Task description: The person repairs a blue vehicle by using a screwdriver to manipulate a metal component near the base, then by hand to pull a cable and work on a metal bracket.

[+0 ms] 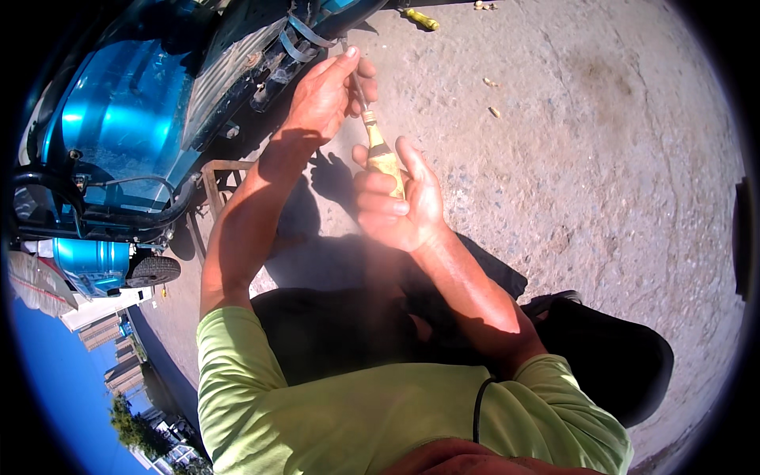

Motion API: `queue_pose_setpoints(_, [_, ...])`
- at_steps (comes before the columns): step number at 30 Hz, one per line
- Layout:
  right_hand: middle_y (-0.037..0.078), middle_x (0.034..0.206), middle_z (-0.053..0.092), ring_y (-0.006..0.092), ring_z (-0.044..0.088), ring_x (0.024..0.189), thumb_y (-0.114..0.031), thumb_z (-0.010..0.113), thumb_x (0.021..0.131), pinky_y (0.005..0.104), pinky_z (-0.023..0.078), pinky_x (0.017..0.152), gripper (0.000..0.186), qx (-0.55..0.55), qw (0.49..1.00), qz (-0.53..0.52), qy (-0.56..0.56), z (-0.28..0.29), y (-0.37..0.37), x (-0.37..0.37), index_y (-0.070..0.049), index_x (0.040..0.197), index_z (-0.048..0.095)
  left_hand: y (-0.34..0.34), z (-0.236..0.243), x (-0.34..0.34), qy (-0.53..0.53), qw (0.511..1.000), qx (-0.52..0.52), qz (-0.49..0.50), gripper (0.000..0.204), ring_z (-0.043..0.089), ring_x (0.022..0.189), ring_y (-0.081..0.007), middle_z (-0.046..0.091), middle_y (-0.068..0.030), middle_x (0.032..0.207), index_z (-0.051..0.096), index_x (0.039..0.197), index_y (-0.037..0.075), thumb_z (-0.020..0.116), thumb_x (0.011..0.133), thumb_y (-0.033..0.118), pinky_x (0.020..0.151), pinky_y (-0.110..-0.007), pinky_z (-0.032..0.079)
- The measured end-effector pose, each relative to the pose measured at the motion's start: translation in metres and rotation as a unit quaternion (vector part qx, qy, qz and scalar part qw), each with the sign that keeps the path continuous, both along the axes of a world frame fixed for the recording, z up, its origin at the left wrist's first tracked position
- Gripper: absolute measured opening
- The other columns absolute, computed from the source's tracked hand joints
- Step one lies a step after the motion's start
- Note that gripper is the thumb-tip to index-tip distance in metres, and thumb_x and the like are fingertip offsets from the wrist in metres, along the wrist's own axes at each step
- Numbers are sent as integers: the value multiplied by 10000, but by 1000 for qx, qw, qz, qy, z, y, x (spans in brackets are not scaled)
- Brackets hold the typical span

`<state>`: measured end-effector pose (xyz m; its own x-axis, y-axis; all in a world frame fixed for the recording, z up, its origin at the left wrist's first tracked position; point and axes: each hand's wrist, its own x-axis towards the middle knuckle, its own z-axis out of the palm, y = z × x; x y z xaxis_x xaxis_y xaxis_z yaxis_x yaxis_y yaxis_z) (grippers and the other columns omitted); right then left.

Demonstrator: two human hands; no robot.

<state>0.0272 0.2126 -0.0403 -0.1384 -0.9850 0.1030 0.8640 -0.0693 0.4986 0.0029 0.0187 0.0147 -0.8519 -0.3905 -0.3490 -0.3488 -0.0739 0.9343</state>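
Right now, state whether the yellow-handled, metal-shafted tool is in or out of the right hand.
In: the right hand curls around the tool's yellow handle.

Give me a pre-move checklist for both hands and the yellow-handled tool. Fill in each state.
1. Right hand on the yellow-handled tool: ok, fingers curled round its handle.
2. Left hand steadying the metal shaft: cannot tell; thumb and fingers are at it, but how firmly does not show.
3. Tool's far end seated: cannot tell; it points toward the blue vehicle, but contact is unclear.
4. Second yellow tool clear of the hands: ok, lying apart on the ground.
5. Hand protection: not ok, both hands are bare.
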Motion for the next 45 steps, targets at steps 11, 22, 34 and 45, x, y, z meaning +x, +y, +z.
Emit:
queue_pose_setpoints(11, [-23,696,521,82,408,501,-468,531,1001,250,352,479,438,369,805,-99,454,11,-6,6,-52,1123,592,-3,-4,2,4,1000,-21,-7,381,603,710,-149,636,-70,783,612,969,56,503,1033,416,639,-282,460])
queue_pose_setpoints(22, [-36,757,533,61,414,515,-425,526,1014,224,348,495,376,422,722,-90,541,18,-3,3,-63,1095,581,-1,-3,2,1,1000,-2,-2,401,597,686,-147,636,-69,764,608,973,57,477,1041,429,630,-288,460])
queue_pose_setpoints(34, [-33,672,514,76,438,496,-337,554,1017,220,345,483,263,231,919,-28,318,21,2,-1,-78,1062,562,3,1,1,6,1000,13,12,395,614,719,-161,647,-84,786,606,997,34,479,1046,404,671,-294,479])
queue_pose_setpoints(45, [-58,729,491,58,394,490,-551,476,989,219,325,482,510,-23,1000,0,15,4,-2,3,-74,1136,580,1,-3,1,30,999,20,13,373,620,682,-158,650,-75,769,604,970,48,516,1032,406,636,-279,482])
